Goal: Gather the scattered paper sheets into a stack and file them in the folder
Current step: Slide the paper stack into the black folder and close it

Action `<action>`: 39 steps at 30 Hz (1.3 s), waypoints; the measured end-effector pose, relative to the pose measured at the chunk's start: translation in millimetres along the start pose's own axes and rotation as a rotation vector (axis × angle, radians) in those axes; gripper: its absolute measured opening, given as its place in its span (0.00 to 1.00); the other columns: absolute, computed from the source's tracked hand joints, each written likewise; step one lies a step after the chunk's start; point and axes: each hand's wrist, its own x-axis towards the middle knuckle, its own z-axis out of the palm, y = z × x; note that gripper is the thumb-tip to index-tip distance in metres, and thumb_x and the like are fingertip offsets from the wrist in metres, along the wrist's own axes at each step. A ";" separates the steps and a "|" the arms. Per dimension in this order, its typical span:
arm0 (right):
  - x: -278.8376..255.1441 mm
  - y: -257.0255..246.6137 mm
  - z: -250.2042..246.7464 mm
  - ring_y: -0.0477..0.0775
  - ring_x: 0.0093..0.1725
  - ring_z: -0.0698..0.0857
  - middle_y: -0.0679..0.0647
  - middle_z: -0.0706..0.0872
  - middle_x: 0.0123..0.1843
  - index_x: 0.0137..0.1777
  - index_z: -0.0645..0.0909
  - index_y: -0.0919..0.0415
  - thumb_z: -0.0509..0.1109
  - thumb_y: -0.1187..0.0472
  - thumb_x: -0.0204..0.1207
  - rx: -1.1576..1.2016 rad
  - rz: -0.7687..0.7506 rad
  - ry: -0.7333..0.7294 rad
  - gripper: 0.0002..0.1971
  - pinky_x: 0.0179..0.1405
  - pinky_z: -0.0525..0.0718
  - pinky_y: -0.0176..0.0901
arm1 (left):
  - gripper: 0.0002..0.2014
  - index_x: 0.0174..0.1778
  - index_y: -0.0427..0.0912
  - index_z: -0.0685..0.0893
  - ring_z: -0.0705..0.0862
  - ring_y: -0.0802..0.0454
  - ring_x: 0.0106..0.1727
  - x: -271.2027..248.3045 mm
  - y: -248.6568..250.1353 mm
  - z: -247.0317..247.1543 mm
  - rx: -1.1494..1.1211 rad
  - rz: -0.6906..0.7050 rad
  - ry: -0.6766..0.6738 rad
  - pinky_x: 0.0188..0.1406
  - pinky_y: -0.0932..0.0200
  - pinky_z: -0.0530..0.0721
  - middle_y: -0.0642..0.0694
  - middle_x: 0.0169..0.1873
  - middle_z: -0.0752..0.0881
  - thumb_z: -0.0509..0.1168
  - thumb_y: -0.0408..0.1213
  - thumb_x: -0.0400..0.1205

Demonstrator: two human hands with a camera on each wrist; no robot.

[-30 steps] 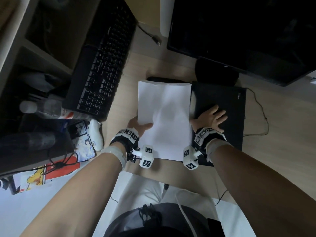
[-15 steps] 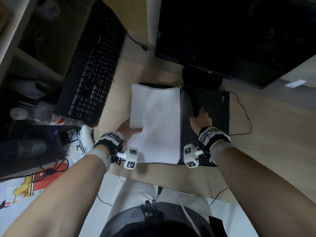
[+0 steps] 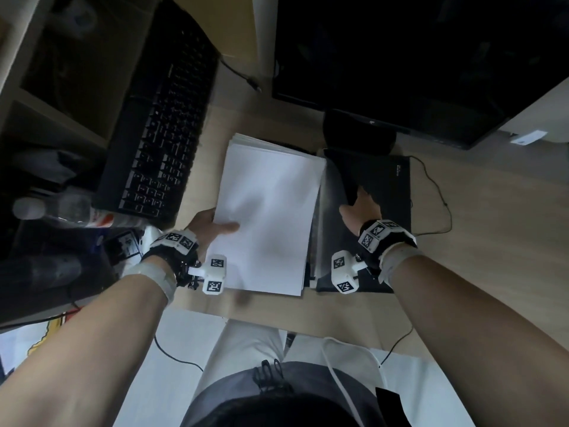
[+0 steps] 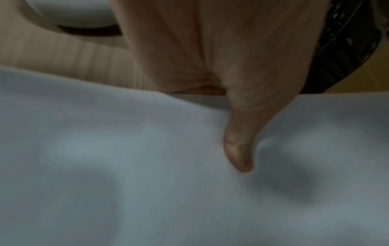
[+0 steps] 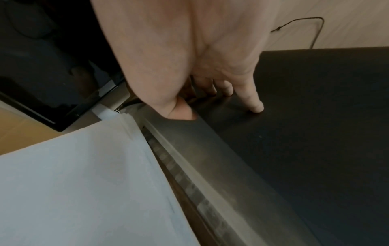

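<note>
A stack of white paper sheets [image 3: 268,217] lies tilted on the wooden desk, just left of a black folder [image 3: 388,186]. My left hand [image 3: 215,224] grips the stack's left edge, thumb [image 4: 240,149] on the top sheet [image 4: 147,166] and fingers hidden underneath. My right hand [image 3: 358,208] pinches the edge of the folder's black cover [image 3: 345,174] and holds it raised off the folder. In the right wrist view the thumb and curled fingers [image 5: 223,88] clasp that edge, and the little finger touches the black surface [image 5: 294,133]. The paper's right edge [image 5: 130,133] sits against the folder's spine.
A black keyboard [image 3: 160,118] leans at the left. A dark monitor [image 3: 415,57] and its stand [image 3: 357,131] are right behind the folder. A thin cable [image 3: 437,195] loops to the folder's right. A water bottle [image 3: 61,208] lies at far left. Bare desk [image 3: 492,241] extends right.
My right hand went from lying flat on the folder to pinching its cover and lifting it. The left hand kept its grip and the paper stack turned slightly.
</note>
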 end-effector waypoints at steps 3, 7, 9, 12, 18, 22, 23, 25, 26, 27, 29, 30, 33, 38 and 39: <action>1.9 -0.4 0.5 0.70 0.71 0.75 0.64 0.73 0.76 0.80 0.63 0.57 0.64 0.58 0.72 0.019 -0.008 0.000 0.33 0.68 0.78 0.60 | 0.22 0.58 0.47 0.85 0.83 0.45 0.65 -9.2 8.8 1.8 0.030 -0.036 -0.066 0.74 0.41 0.72 0.47 0.57 0.89 0.80 0.33 0.69; 2.5 -1.1 1.7 0.70 0.67 0.77 0.64 0.76 0.72 0.76 0.67 0.56 0.62 0.59 0.73 0.034 -0.015 0.019 0.29 0.65 0.79 0.59 | 0.22 0.62 0.48 0.84 0.84 0.45 0.63 -9.5 14.6 1.8 0.147 -0.034 -0.112 0.73 0.41 0.75 0.48 0.58 0.89 0.78 0.32 0.72; 1.7 -0.8 1.7 0.69 0.67 0.78 0.63 0.75 0.73 0.78 0.66 0.56 0.63 0.59 0.73 0.028 -0.008 0.017 0.31 0.62 0.81 0.55 | 0.23 0.63 0.51 0.84 0.83 0.45 0.64 -6.5 16.8 2.0 0.212 -0.024 -0.106 0.72 0.41 0.74 0.50 0.58 0.88 0.78 0.36 0.72; -0.4 -0.2 0.8 0.67 0.67 0.79 0.62 0.75 0.73 0.79 0.65 0.56 0.65 0.59 0.72 0.009 -0.009 0.026 0.33 0.59 0.81 0.52 | 0.22 0.57 0.58 0.85 0.84 0.45 0.61 1.7 19.2 3.3 0.290 -0.037 -0.045 0.68 0.40 0.77 0.53 0.55 0.89 0.80 0.44 0.67; -12.1 -1.8 -0.7 0.66 0.66 0.81 0.59 0.78 0.72 0.79 0.66 0.51 0.68 0.51 0.70 -0.005 -0.072 0.046 0.35 0.58 0.84 0.51 | 0.31 0.71 0.40 0.77 0.81 0.41 0.64 10.2 47.3 23.4 0.419 -0.074 0.039 0.71 0.44 0.76 0.43 0.62 0.85 0.77 0.37 0.72; -16.1 -2.7 -5.0 0.66 0.64 0.81 0.59 0.80 0.69 0.79 0.66 0.49 0.69 0.54 0.70 -0.003 -0.084 0.038 0.34 0.56 0.84 0.50 | 0.33 0.72 0.36 0.74 0.80 0.40 0.66 22.0 71.3 46.5 0.585 -0.124 0.085 0.69 0.50 0.77 0.42 0.66 0.82 0.77 0.43 0.73; -16.8 -2.3 -6.4 0.65 0.64 0.81 0.59 0.80 0.69 0.79 0.66 0.49 0.69 0.54 0.71 0.001 -0.086 0.035 0.35 0.57 0.84 0.50 | 0.33 0.72 0.35 0.74 0.80 0.40 0.66 24.1 76.3 50.6 0.607 -0.130 0.104 0.67 0.52 0.78 0.42 0.66 0.81 0.77 0.44 0.74; -18.5 -1.4 -10.0 0.65 0.68 0.79 0.60 0.78 0.71 0.81 0.64 0.51 0.70 0.53 0.72 0.015 -0.087 0.025 0.36 0.62 0.82 0.53 | 0.34 0.73 0.34 0.73 0.80 0.39 0.67 24.1 85.3 56.3 0.566 -0.109 0.106 0.65 0.52 0.80 0.40 0.67 0.80 0.76 0.46 0.75; -20.0 -1.1 -11.2 0.65 0.70 0.77 0.60 0.76 0.73 0.82 0.63 0.52 0.71 0.53 0.72 0.020 -0.081 0.020 0.38 0.65 0.81 0.55 | 0.35 0.75 0.32 0.71 0.79 0.38 0.68 25.6 86.9 59.2 0.563 -0.101 0.109 0.67 0.51 0.79 0.38 0.69 0.79 0.75 0.46 0.76; -21.7 -0.8 -12.1 0.65 0.71 0.76 0.59 0.75 0.75 0.83 0.61 0.52 0.72 0.52 0.72 0.023 -0.076 0.022 0.40 0.67 0.80 0.57 | 0.36 0.76 0.31 0.69 0.78 0.38 0.70 27.3 86.9 61.2 0.564 -0.114 0.130 0.69 0.51 0.78 0.38 0.71 0.77 0.74 0.46 0.77; -25.0 -1.7 -9.9 0.65 0.75 0.71 0.57 0.69 0.79 0.84 0.57 0.52 0.74 0.52 0.69 0.018 -0.061 0.035 0.44 0.70 0.76 0.62 | 0.36 0.77 0.28 0.66 0.75 0.38 0.73 24.0 84.6 64.8 0.567 -0.157 0.180 0.71 0.52 0.76 0.37 0.72 0.75 0.71 0.46 0.80; -27.4 -2.0 -6.5 0.66 0.79 0.66 0.56 0.64 0.82 0.85 0.53 0.51 0.75 0.52 0.68 0.000 -0.045 0.035 0.48 0.72 0.73 0.65 | 0.34 0.76 0.28 0.68 0.76 0.38 0.73 22.5 82.4 65.4 0.579 -0.157 0.197 0.70 0.52 0.77 0.37 0.71 0.76 0.71 0.45 0.80; -38.6 -0.6 9.0 0.64 0.84 0.48 0.52 0.45 0.87 0.86 0.40 0.50 0.81 0.59 0.66 -0.097 0.008 0.000 0.58 0.76 0.66 0.69 | 0.28 0.67 0.33 0.80 0.84 0.39 0.64 24.6 73.0 62.6 0.407 -0.107 0.192 0.66 0.46 0.82 0.36 0.63 0.84 0.77 0.38 0.72; -51.8 20.3 22.8 0.62 0.85 0.38 0.51 0.33 0.86 0.85 0.32 0.51 0.83 0.56 0.63 -0.216 0.127 -0.078 0.66 0.79 0.59 0.70 | 0.31 0.71 0.34 0.76 0.82 0.39 0.66 18.2 72.4 59.5 0.380 -0.120 0.160 0.69 0.45 0.79 0.40 0.67 0.82 0.76 0.43 0.74; -51.5 23.0 20.9 0.63 0.85 0.38 0.51 0.33 0.86 0.85 0.31 0.51 0.83 0.56 0.63 -0.230 0.141 -0.092 0.66 0.79 0.59 0.69 | 0.32 0.73 0.34 0.75 0.81 0.39 0.67 16.5 73.7 60.1 0.420 -0.130 0.145 0.70 0.47 0.78 0.41 0.68 0.81 0.75 0.45 0.76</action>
